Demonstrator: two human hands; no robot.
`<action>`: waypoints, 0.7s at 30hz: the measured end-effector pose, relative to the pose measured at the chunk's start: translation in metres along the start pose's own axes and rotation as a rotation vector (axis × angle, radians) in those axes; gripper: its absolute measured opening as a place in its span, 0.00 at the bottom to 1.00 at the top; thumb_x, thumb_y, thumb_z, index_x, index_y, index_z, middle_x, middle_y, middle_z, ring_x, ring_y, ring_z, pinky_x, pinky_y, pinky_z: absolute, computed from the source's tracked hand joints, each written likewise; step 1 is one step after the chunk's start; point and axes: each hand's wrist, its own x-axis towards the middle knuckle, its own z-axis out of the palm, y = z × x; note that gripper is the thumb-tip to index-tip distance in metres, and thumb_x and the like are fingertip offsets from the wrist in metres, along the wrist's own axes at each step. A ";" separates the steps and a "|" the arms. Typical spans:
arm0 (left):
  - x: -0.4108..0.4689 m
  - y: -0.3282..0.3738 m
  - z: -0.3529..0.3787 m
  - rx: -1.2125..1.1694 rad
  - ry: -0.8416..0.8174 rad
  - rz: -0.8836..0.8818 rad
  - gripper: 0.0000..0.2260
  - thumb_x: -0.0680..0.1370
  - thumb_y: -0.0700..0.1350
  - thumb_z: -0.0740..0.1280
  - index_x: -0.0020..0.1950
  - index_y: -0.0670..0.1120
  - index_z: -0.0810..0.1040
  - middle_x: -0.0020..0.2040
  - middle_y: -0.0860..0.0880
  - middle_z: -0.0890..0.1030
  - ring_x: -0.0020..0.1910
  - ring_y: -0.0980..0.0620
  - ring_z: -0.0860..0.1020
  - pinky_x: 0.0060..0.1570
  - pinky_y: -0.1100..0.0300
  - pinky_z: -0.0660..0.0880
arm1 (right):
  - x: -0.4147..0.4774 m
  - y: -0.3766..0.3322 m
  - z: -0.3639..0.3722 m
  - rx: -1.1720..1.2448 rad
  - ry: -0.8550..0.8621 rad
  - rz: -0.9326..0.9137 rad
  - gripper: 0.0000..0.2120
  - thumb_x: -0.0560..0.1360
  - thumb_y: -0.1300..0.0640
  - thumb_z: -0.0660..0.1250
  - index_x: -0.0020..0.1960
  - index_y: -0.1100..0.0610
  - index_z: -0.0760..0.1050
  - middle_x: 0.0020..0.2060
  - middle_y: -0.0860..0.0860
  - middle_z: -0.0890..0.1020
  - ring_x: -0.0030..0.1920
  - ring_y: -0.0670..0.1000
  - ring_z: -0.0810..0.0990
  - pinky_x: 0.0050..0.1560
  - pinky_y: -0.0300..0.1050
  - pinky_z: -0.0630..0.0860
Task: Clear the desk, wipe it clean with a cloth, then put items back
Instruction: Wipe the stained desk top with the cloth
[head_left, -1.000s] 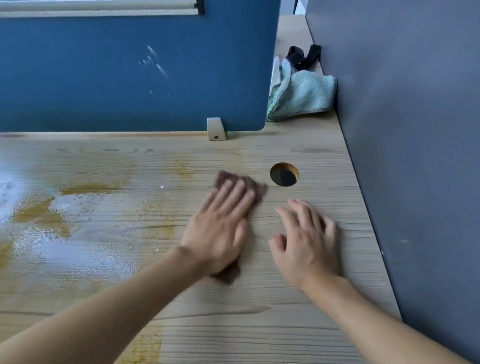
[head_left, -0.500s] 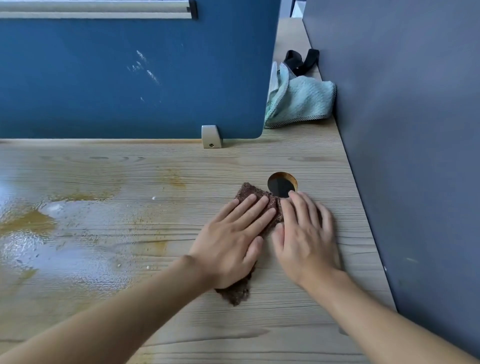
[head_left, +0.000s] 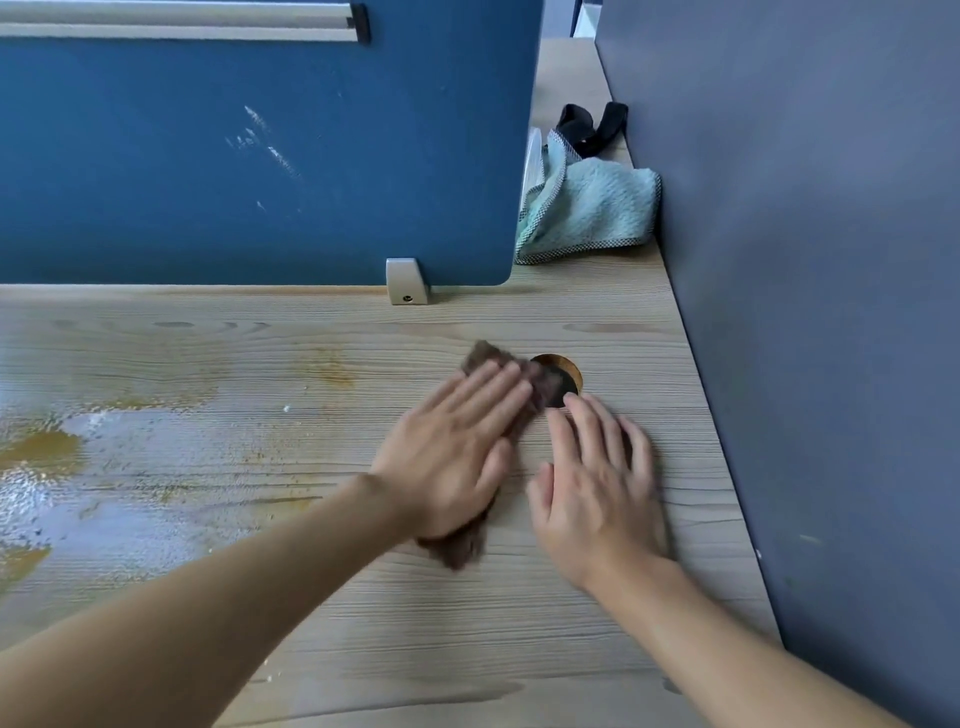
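Observation:
A brown cloth (head_left: 457, 545) lies on the wooden desk (head_left: 363, 623), mostly hidden under my left hand (head_left: 457, 452), which presses it flat with straight fingers. The cloth's far corner (head_left: 488, 356) shows past my fingertips and overlaps the round cable hole (head_left: 563, 371). My right hand (head_left: 597, 488) rests flat on the bare desk just right of the cloth, fingers straight and pointing toward the hole. Wet, shiny patches with yellow-brown stains (head_left: 41, 447) cover the desk's left part.
A blue partition (head_left: 260, 156) with a metal bracket (head_left: 407, 280) stands along the back. A grey partition (head_left: 805, 312) walls the right side. In the back corner lie a mint-green towel (head_left: 592, 208) and a black strap (head_left: 592, 124).
My left hand has slid the brown cloth to the right and farther back until its corner overlaps the cable hole. My right hand has stayed flat beside it.

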 end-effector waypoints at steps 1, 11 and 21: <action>0.014 -0.006 -0.002 0.006 0.030 -0.102 0.29 0.81 0.56 0.41 0.82 0.50 0.49 0.82 0.51 0.48 0.80 0.54 0.43 0.79 0.55 0.43 | 0.000 0.000 0.000 -0.002 -0.001 -0.001 0.26 0.76 0.50 0.53 0.70 0.58 0.70 0.71 0.57 0.71 0.74 0.56 0.65 0.74 0.59 0.58; -0.019 -0.003 -0.002 -0.010 -0.048 0.068 0.28 0.82 0.58 0.44 0.82 0.52 0.48 0.81 0.53 0.45 0.80 0.55 0.40 0.78 0.55 0.41 | 0.000 -0.001 0.000 -0.007 -0.008 0.005 0.26 0.75 0.49 0.52 0.69 0.58 0.71 0.71 0.57 0.72 0.74 0.57 0.66 0.74 0.60 0.59; -0.017 0.001 -0.003 0.004 0.064 -0.132 0.28 0.82 0.57 0.44 0.82 0.51 0.51 0.82 0.51 0.48 0.80 0.53 0.42 0.78 0.55 0.41 | 0.000 0.001 0.002 0.006 0.045 0.002 0.26 0.75 0.50 0.53 0.67 0.58 0.73 0.69 0.57 0.74 0.71 0.58 0.69 0.72 0.61 0.62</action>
